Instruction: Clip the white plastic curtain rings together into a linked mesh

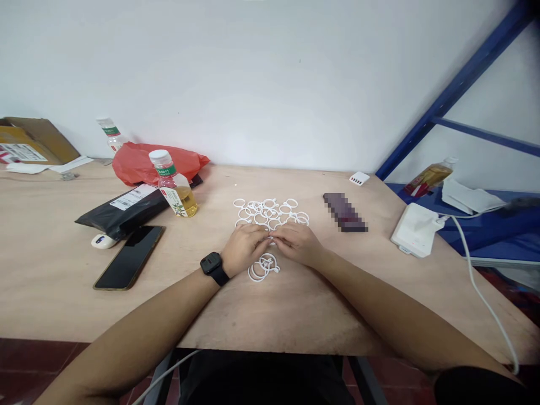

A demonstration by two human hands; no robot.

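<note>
My left hand, with a black watch on its wrist, and my right hand meet at the middle of the table. Thumbs and fingertips are pinched together around a small white plastic ring, mostly hidden by the fingers. Just beyond the hands lies a loose pile of white plastic rings, each with a small eyelet. A smaller group of white rings rests on the wood nearer to me, below the fingertips.
At left are a tea bottle, a red bag, a black parcel, a phone and a white case. To the right lie a pixelated dark object, a small white charger and a white corded device.
</note>
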